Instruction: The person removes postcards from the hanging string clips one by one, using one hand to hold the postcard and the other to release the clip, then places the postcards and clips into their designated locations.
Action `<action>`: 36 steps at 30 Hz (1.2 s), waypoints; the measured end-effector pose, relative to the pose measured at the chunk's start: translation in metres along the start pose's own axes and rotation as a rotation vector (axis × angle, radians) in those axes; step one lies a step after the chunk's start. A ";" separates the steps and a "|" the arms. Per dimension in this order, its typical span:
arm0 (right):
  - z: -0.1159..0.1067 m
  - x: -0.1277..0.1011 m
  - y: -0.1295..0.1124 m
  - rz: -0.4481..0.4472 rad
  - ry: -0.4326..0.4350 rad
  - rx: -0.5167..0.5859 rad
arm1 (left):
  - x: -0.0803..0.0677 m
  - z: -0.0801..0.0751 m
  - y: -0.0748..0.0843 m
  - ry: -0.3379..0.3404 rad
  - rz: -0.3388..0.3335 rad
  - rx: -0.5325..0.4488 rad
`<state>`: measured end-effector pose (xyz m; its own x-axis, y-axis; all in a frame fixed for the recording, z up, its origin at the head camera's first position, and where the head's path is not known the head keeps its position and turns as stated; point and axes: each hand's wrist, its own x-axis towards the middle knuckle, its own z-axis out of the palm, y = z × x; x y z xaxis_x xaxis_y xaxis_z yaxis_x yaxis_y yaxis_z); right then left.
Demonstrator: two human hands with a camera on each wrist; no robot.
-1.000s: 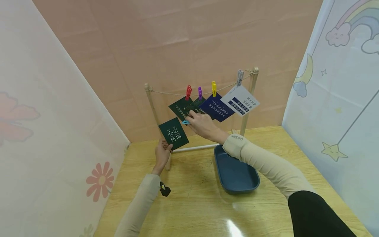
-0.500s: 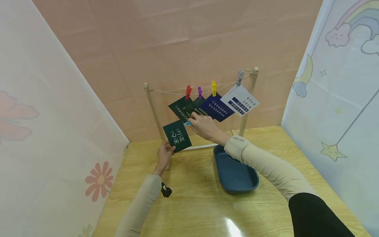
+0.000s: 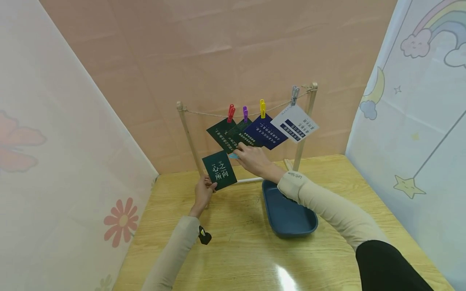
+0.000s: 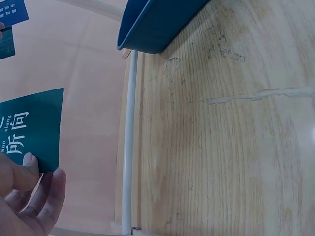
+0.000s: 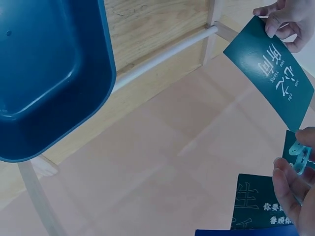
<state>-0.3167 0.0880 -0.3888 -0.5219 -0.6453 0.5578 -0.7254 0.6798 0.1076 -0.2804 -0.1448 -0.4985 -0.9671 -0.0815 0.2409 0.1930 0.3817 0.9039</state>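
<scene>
My left hand (image 3: 203,193) pinches a dark green card (image 3: 219,170) with white characters by its lower left corner; thumb and fingers show in the left wrist view. Close to the card's upper right edge, my right hand (image 3: 254,159) grips a light blue clothespin (image 5: 300,156). Above, a rope (image 3: 207,115) holds several hanging cards. A red clothespin (image 3: 231,113) and a purple clothespin (image 3: 245,114) hold two green cards (image 3: 219,134) that overlap. A yellow clothespin (image 3: 263,109) holds a blue card (image 3: 268,132), and a grey clothespin (image 3: 295,95) a white card (image 3: 295,123).
The rope is strung between two wooden posts (image 3: 189,135) of a frame, with a white bar (image 3: 249,180) low between them. Below my right forearm, a blue tray (image 3: 291,214) stands on the wooden table (image 3: 240,250). Printed cloth walls (image 3: 407,133) flank both sides.
The card in my left hand has moved right and slightly down. My right hand, with the light blue clothespin, has also come down a little, away from the hanging cards.
</scene>
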 end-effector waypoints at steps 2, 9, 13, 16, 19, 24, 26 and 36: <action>0.002 -0.002 0.001 -0.004 -0.001 0.002 | 0.000 0.000 -0.001 -0.003 -0.001 0.005; 0.007 -0.005 0.003 -0.008 0.007 -0.013 | -0.004 0.001 -0.006 -0.011 -0.007 0.014; 0.010 -0.007 0.002 0.006 -0.007 -0.015 | -0.005 0.003 -0.013 -0.025 -0.013 0.025; 0.012 -0.009 0.002 0.011 -0.016 -0.010 | -0.004 0.004 -0.016 -0.028 -0.029 0.027; 0.014 -0.010 0.001 0.009 -0.019 -0.008 | -0.005 0.005 -0.019 -0.034 -0.036 0.025; 0.017 -0.014 0.002 0.004 -0.029 -0.004 | -0.009 0.006 -0.020 -0.051 -0.034 0.017; 0.018 -0.016 0.003 -0.001 -0.039 -0.007 | -0.011 0.006 -0.020 -0.060 -0.023 0.023; 0.020 -0.023 0.003 0.004 -0.061 0.034 | -0.018 0.011 -0.023 -0.077 -0.048 0.010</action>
<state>-0.3163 0.0979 -0.4174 -0.5504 -0.6632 0.5073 -0.7375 0.6709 0.0770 -0.2697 -0.1418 -0.5280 -0.9851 -0.0287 0.1694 0.1451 0.3887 0.9099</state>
